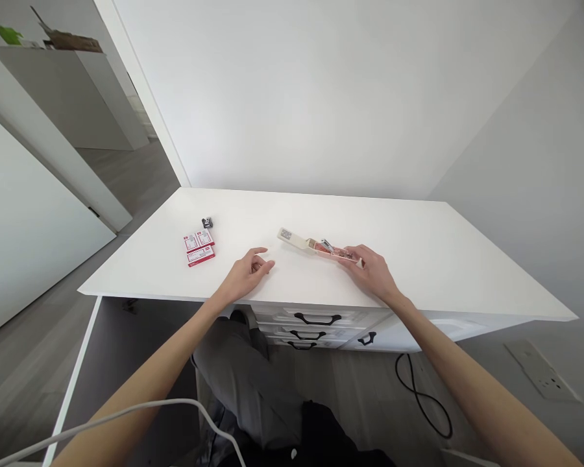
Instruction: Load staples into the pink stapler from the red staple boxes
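Note:
A long, opened stapler (316, 246), cream at its far end and clear pink near me, lies on the white desk (418, 259). My right hand (372, 271) rests on its near end, fingers curled over the pink part. My left hand (250, 272) lies on the desk to the left of the stapler, empty, with fingers loosely bent and apart. Farther left are red-and-white staple boxes (198, 247) and a small black clip (207, 223).
The desk stands against a white wall in a corner. Drawers with black handles (317, 319) sit under its front edge. A black cable (421, 395) lies on the floor at right, and a white cable (126, 415) crosses near my left arm.

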`<state>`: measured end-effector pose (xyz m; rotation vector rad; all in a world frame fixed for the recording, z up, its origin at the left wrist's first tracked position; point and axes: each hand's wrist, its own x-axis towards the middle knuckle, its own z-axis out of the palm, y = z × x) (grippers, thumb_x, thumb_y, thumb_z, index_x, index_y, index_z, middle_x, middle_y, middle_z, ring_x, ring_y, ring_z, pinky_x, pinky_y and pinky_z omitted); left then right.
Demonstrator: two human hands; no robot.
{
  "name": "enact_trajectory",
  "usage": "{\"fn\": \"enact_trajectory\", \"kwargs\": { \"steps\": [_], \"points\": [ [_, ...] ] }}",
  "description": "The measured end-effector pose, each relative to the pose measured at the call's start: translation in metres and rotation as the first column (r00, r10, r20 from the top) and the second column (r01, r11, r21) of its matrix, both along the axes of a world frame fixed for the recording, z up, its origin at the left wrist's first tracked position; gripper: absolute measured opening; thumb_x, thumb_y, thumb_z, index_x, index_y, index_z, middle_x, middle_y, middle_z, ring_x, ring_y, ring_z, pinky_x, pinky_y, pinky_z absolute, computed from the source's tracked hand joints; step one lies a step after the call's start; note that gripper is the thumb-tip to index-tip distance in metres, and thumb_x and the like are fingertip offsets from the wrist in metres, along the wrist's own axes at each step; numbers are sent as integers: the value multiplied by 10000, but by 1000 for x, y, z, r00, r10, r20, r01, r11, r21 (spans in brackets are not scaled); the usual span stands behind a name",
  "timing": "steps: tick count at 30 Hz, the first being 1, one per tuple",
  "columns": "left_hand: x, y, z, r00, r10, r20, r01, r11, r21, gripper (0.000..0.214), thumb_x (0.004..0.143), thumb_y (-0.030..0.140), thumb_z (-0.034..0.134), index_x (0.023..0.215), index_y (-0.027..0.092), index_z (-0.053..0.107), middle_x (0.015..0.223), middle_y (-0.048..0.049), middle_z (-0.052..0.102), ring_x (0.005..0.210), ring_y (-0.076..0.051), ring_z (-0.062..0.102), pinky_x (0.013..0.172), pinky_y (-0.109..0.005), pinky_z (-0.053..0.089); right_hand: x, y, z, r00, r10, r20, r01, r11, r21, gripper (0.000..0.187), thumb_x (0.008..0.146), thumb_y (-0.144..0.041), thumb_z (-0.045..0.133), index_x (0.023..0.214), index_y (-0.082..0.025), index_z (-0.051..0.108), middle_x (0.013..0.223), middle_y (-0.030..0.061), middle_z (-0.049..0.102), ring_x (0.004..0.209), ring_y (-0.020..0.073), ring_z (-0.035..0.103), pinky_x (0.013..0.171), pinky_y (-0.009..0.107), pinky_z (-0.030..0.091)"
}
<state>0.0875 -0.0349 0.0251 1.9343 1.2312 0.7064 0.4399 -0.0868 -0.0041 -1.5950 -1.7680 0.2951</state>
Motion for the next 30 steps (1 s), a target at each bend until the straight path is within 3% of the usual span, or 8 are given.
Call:
{"fn": "enact_trajectory", "kwargs": {
  "steps": [3, 7, 10, 12, 16, 21, 30],
  "points": [
    [9, 1, 7, 988, -29, 153, 47, 993, -113, 735, 979, 673, 556, 1498, 161, 468, 959, -47, 724, 810, -185, 599, 817, -354, 484, -21, -5, 11, 994, 95, -55, -94, 995, 23, 442, 1010, -629, 579, 1150, -244, 744, 974, 69, 726, 827, 238, 655, 712, 372, 513],
    [10, -1, 17, 923, -86, 375, 123, 990, -76, 613, 1026, 652, 517, 1401, 168, 551, 858, -23, 623, 694, -144, 480, 721, -328, 435, -41, -13, 28, 972, 188, -144, -196, 980, -43, 432, 979, -646, 625, 1102, -251, 749, 932, 56, 730, 821, 229, 659, 687, 357, 532],
    [6, -4, 20, 922, -144, 360, 159, 987, -12, 503, 1048, 628, 497, 1194, 167, 633, 753, 3, 533, 676, -144, 449, 701, -322, 411, -49, -21, 41, 934, 174, -312, -213, 972, -96, 403, 937, -623, 698, 1080, -250, 749, 1019, 68, 774, 847, 227, 674, 713, 367, 552],
    [4, -9, 20, 930, -185, 318, 194, 981, 5, 459, 1049, 613, 504, 1074, 172, 632, 751, 1, 526, 680, -144, 458, 695, -318, 410, -54, -25, 49, 868, 146, -475, -220, 970, -104, 379, 927, -594, 725, 1073, -245, 742, 1067, 80, 791, 815, 215, 672, 705, 375, 561],
    [11, -20, 16, 930, -222, 293, 241, 970, -29, 419, 1024, 589, 567, 1128, 184, 586, 822, -12, 595, 725, -154, 536, 715, -314, 451, -69, -27, 57, 739, 161, -654, -256, 965, -51, 332, 912, -545, 766, 1042, -243, 715, 1084, 81, 799, 821, 211, 679, 668, 369, 563],
    [20, -25, 12, 935, -242, 259, 259, 965, -34, 404, 1014, 595, 573, 1100, 201, 561, 856, -21, 657, 761, -175, 613, 754, -328, 489, -82, -27, 60, 772, 171, -613, -264, 962, -64, 336, 915, -539, 766, 1069, -244, 715, 977, 49, 785, 765, 196, 684, 691, 379, 600],
    [16, -27, 7, 963, -216, 163, 229, 971, -64, 403, 996, 621, 581, 1032, 220, 569, 890, -44, 740, 773, -208, 678, 751, -347, 513, -92, -26, 68, 868, 194, -457, -251, 966, -67, 354, 909, -574, 740, 1045, -247, 744, 1092, 76, 776, 826, 216, 722, 618, 361, 652]
  ]
}}
